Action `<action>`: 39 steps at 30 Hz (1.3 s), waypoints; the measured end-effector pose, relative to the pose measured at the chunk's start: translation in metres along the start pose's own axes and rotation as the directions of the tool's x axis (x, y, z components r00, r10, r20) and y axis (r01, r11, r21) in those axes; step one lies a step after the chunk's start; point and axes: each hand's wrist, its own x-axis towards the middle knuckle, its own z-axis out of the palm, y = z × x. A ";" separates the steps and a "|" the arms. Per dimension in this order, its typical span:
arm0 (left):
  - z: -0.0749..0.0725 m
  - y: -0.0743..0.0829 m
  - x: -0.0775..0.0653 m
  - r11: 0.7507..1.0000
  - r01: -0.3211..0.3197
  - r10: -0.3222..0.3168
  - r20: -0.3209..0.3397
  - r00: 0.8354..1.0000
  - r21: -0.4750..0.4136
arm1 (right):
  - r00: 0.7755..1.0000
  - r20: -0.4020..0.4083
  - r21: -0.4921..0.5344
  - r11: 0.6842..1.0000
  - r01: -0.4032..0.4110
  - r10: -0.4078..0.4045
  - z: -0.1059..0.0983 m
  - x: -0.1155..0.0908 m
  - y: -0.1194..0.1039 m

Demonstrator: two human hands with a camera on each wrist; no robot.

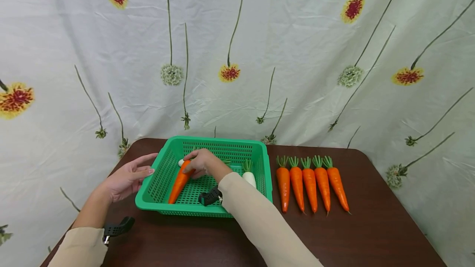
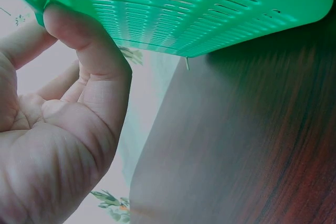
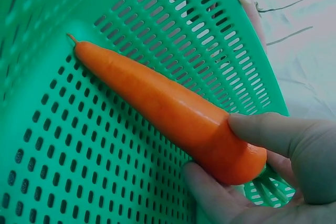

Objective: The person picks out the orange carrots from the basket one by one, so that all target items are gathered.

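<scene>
A green perforated basket [image 1: 213, 140] stands on the dark wooden table. Inside its left part, my right hand [image 1: 202, 163] grips an orange carrot [image 1: 179, 184] near its leafy end, thumb on one side and fingers on the other. In the right wrist view the carrot [image 3: 152, 95] lies slanted along the basket floor, thin tip away from the hand. My left hand [image 1: 128, 176] holds the basket's left rim, with the thumb at its edge in the left wrist view. A white radish [image 1: 249, 178] lies at the basket's right, partly behind the right sleeve. Another white vegetable end [image 1: 180, 162] shows beside the carrot, mostly hidden.
Several carrots [image 1: 309, 188] lie in a row right of the basket, leaves toward the back. The table [image 1: 356, 234] reaches a white flower-printed cloth [image 1: 297, 52] behind it. Each wrist wears a black strap, one being the left strap [image 1: 118, 226].
</scene>
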 end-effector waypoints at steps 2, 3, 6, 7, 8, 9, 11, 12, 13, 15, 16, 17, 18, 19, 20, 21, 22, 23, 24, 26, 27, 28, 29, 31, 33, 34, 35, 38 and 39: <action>0.000 0.000 0.000 1.000 -0.001 0.001 0.001 1.000 -0.002 | 1.000 -0.004 0.010 1.000 0.012 -0.012 0.000 -0.001 0.000; 0.000 0.000 0.000 1.000 -0.003 0.003 0.003 1.000 -0.003 | 1.000 -0.006 0.015 1.000 0.018 -0.018 0.000 -0.002 0.000; 0.000 0.000 -0.001 1.000 -0.011 0.012 0.011 1.000 -0.007 | 0.999 -0.017 0.022 0.999 0.038 -0.038 -0.001 -0.003 0.000; 0.000 0.000 -0.001 1.000 -0.013 0.013 0.012 1.000 -0.007 | 0.999 -0.019 0.025 0.999 0.044 -0.044 -0.002 -0.004 0.000; 0.000 0.000 -0.001 1.000 -0.015 0.015 0.013 1.000 -0.005 | 0.999 -0.020 0.026 0.998 0.048 -0.048 -0.002 -0.004 0.000; 0.001 0.000 -0.001 1.000 -0.015 0.015 0.010 1.000 -0.004 | 0.998 -0.023 0.025 0.998 0.051 -0.051 -0.003 -0.005 0.000; 0.001 -0.001 -0.001 1.000 -0.012 0.012 0.007 1.000 -0.004 | 0.998 -0.029 0.023 0.998 0.052 -0.051 -0.003 -0.006 -0.001; 0.001 -0.001 -0.001 1.000 -0.010 0.010 0.005 1.000 -0.005 | 0.998 -0.030 0.023 0.998 0.053 -0.052 -0.004 -0.007 -0.001; 0.001 -0.001 -0.001 1.000 -0.007 0.007 0.001 1.000 -0.002 | 0.998 -0.030 0.026 0.998 0.052 -0.051 -0.005 -0.007 -0.001; 0.000 -0.002 -0.001 1.000 -0.002 0.002 -0.008 1.000 0.001 | 0.998 -0.028 0.029 0.998 0.051 -0.051 -0.006 -0.008 -0.001; 0.000 -0.002 -0.001 1.000 -0.001 0.001 -0.009 1.000 0.004 | 0.998 -0.024 0.033 0.998 0.052 -0.052 -0.007 -0.008 -0.002; 0.000 -0.002 -0.001 1.000 0.000 0.000 -0.010 1.000 0.005 | 0.998 -0.023 0.032 0.998 0.055 -0.054 -0.008 -0.009 -0.002; -0.001 -0.002 -0.001 1.000 0.001 -0.001 -0.013 1.000 0.010 | 0.998 -0.018 0.035 0.998 0.058 -0.057 -0.009 -0.009 -0.003; -0.001 -0.001 -0.001 1.000 0.001 0.000 -0.013 1.000 0.011 | 0.998 -0.016 0.034 0.998 0.060 -0.059 -0.010 -0.009 -0.003; -0.001 -0.001 -0.001 1.000 0.000 0.000 -0.013 1.000 0.012 | 0.998 -0.010 0.036 0.997 0.061 -0.061 -0.012 -0.009 -0.003; -0.001 -0.001 -0.001 1.000 0.000 0.000 -0.013 1.000 0.011 | 0.998 -0.008 0.037 0.997 0.062 -0.062 -0.013 -0.009 -0.003; -0.001 -0.001 -0.001 1.000 -0.002 0.002 -0.010 1.000 0.009 | 0.998 -0.007 0.038 0.997 0.061 -0.061 -0.014 -0.009 -0.004; -0.001 -0.001 -0.001 1.000 -0.003 0.003 -0.008 1.000 0.008 | 0.998 -0.007 0.039 0.997 0.060 -0.060 -0.015 -0.009 -0.004; -0.001 -0.001 -0.001 1.000 -0.005 0.005 -0.005 1.000 0.006 | 0.998 -0.003 0.043 0.997 0.058 -0.058 -0.017 -0.010 -0.004; 0.000 -0.001 -0.002 1.000 -0.010 0.010 0.000 1.000 -0.001 | 0.998 0.005 0.047 0.997 0.056 -0.056 -0.019 -0.011 -0.005; 0.000 -0.001 -0.002 1.000 -0.013 0.013 0.006 1.000 -0.003 | 0.998 0.011 0.049 0.997 0.055 -0.056 -0.020 -0.012 -0.006; 0.000 -0.001 -0.002 1.000 -0.016 0.016 0.010 1.000 -0.004 | 0.998 0.020 0.052 0.997 0.055 -0.057 -0.021 -0.013 -0.006; -0.001 -0.001 -0.002 1.000 -0.015 0.015 0.011 1.000 -0.006 | 0.998 0.034 0.056 0.997 0.058 -0.060 -0.023 -0.014 -0.007; -0.001 -0.001 -0.002 1.000 -0.011 0.011 0.003 1.000 -0.002 | 0.996 0.055 0.062 0.996 0.061 -0.064 -0.025 -0.016 -0.008; -0.001 -0.001 -0.002 1.000 -0.006 0.006 -0.005 1.000 0.003 | 0.995 0.075 0.074 0.995 0.061 -0.067 -0.028 -0.018 -0.008; -0.001 -0.001 -0.002 1.000 -0.002 0.002 -0.010 1.000 0.005 | 0.994 0.081 0.076 0.995 0.061 -0.067 -0.029 -0.019 -0.009; -0.001 -0.001 -0.002 1.000 0.000 0.000 -0.015 1.000 0.007 | 0.994 0.086 0.078 0.995 0.061 -0.067 -0.031 -0.020 -0.009; -0.001 0.000 -0.003 1.000 0.001 -0.001 -0.023 1.000 0.018 | 0.993 0.100 0.098 0.994 0.058 -0.067 -0.035 -0.023 -0.009; -0.001 0.000 -0.003 1.000 0.000 0.001 -0.025 1.000 0.023 | 0.992 0.102 0.105 0.993 0.058 -0.069 -0.037 -0.024 -0.009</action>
